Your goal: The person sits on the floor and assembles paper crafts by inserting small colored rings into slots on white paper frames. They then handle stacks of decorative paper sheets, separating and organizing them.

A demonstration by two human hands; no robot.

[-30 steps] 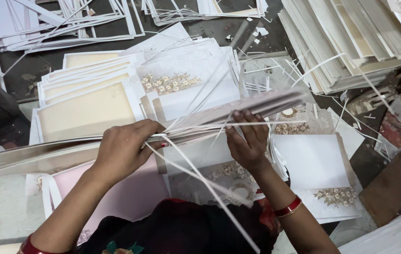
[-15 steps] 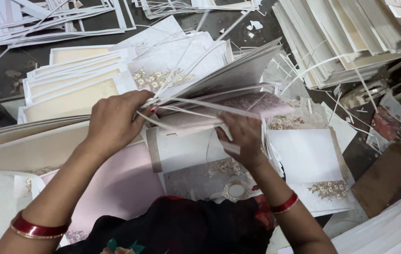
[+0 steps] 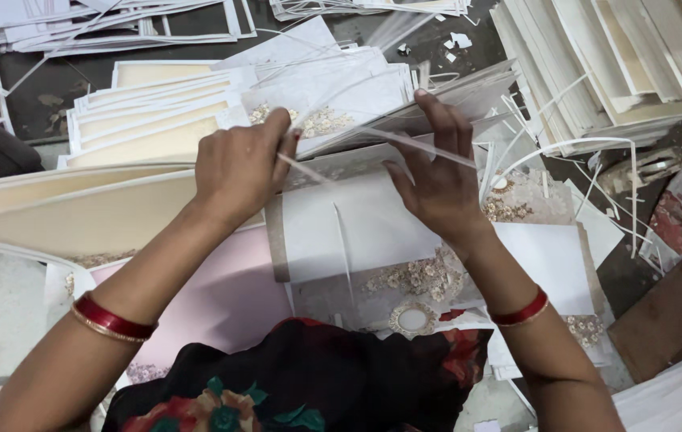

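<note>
My left hand (image 3: 238, 164) grips the edge of a stack of large cream card sheets (image 3: 77, 212) that fans out to the left. My right hand (image 3: 435, 172) pinches a thin white paper strip (image 3: 405, 142) that runs from the left hand's fingers across to the right. Under both hands lies a white card (image 3: 357, 232) with gold floral decoration (image 3: 413, 276) along its lower edge. Both wrists wear red bangles.
Cream cards (image 3: 157, 128) are stacked at upper left. Tall piles of white sheets (image 3: 613, 64) stand at upper right. Loose white strips (image 3: 589, 160) curl over the dark floor. More decorated cards (image 3: 549, 256) lie on the right, and black flowered cloth (image 3: 301, 384) covers my lap.
Both hands have moved up and away from me. The right hand rose from the card to pinch the strip, and the card stack lifted and fanned further left.
</note>
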